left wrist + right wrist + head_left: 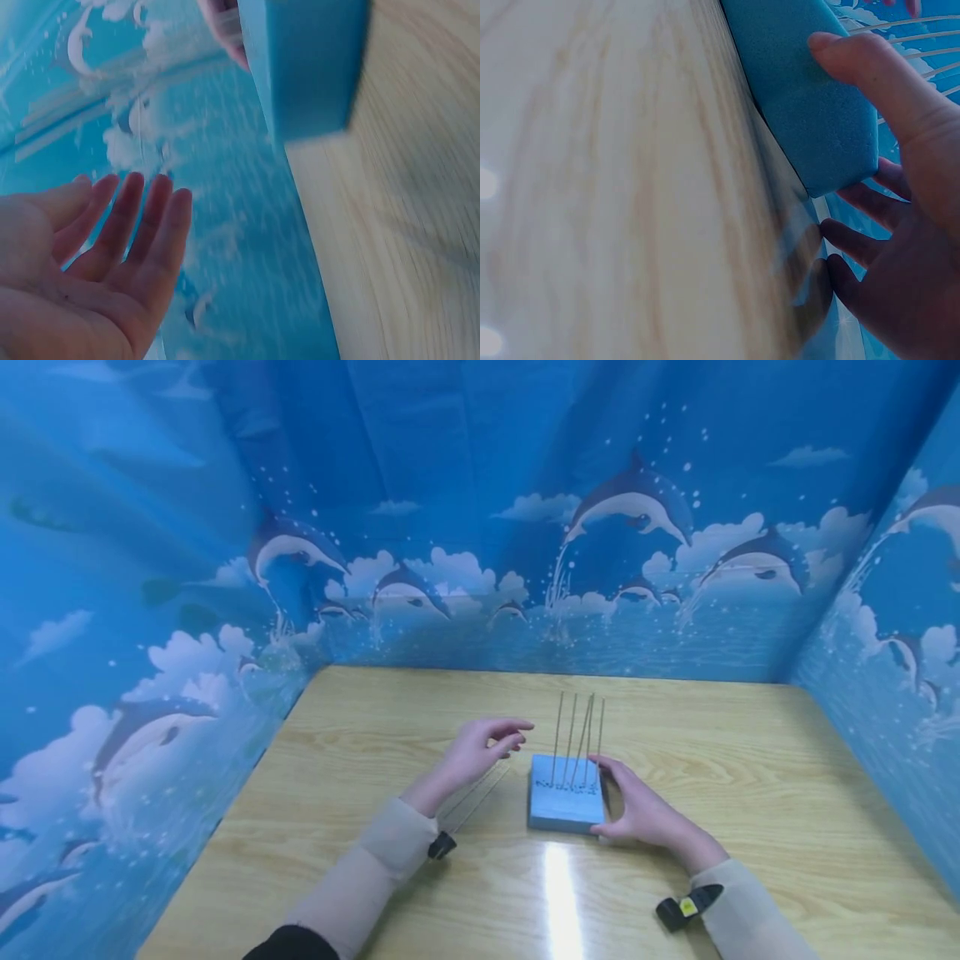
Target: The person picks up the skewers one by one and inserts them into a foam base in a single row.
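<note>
A blue foam block (566,810) lies on the table, its top dotted with small holes. Several thin sticks (557,739) stand up from it, some leaning across one another. My right hand (641,808) grips the block at its right side, thumb (862,64) on the near face and fingers reaching round to the far edge. To the left of the block, my left hand (476,752) hovers over the table with loosely bent fingers. Nothing is in its grasp; the left wrist view shows the palm (75,315) bare, with the block above and to the right.
Loose thin sticks (480,802) lie on the wooden table (360,735) beside the left wrist, partly hidden by the forearm. Blue dolphin-print sheets (465,527) hang behind the table and along both sides. Black wrist cameras (442,845) sit on both sleeves.
</note>
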Available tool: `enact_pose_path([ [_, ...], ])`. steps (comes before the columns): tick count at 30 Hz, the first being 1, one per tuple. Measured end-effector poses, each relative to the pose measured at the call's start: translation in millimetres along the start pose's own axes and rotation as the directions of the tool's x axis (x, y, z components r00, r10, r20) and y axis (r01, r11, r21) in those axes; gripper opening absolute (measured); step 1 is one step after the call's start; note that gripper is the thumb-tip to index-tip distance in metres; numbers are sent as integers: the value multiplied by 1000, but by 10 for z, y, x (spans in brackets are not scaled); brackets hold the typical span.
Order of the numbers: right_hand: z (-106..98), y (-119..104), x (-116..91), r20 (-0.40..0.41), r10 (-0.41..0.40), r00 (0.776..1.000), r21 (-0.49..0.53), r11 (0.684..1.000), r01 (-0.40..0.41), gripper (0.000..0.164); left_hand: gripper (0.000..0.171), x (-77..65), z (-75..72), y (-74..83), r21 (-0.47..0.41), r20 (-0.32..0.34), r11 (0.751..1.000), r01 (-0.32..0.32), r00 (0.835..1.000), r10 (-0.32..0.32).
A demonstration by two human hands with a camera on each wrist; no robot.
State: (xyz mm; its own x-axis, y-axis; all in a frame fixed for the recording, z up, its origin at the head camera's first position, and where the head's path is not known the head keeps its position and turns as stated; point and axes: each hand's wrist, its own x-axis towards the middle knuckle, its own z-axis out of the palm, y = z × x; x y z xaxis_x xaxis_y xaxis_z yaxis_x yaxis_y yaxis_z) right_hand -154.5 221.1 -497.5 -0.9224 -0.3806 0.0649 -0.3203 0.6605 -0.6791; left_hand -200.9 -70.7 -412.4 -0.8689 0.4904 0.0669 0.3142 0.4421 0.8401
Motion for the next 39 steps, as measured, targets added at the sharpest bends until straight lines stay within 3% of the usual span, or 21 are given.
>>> enact_pose_path([
  [6,12,4,9,4,12,1000,3,1000,-12,115,28,-187,-359,-297,64,-18,995,73,997,-72],
  [10,7,20,10,10,22,1000,9,1000,-22,115,23,-301,-473,-489,145,28,976,164,985,-169],
  [13,-2,22,5,8,12,1000,6,1000,-12,115,18,-374,-471,-606,202,61,955,217,970,-234],
  [18,1,22,2,2,8,1000,-6,1000,-8,115,9,-449,-394,-732,296,71,927,229,963,-260],
  [24,9,18,2,16,8,1000,2,1000,-8,114,18,-506,-323,-787,326,41,898,297,944,-327],
  [32,13,41,1,13,10,1000,3,1000,-11,114,19,-516,-275,-780,378,20,889,260,957,-288],
  [39,5,38,3,7,9,1000,3,1000,-9,116,20,-520,-275,-756,342,41,895,286,947,-319],
])
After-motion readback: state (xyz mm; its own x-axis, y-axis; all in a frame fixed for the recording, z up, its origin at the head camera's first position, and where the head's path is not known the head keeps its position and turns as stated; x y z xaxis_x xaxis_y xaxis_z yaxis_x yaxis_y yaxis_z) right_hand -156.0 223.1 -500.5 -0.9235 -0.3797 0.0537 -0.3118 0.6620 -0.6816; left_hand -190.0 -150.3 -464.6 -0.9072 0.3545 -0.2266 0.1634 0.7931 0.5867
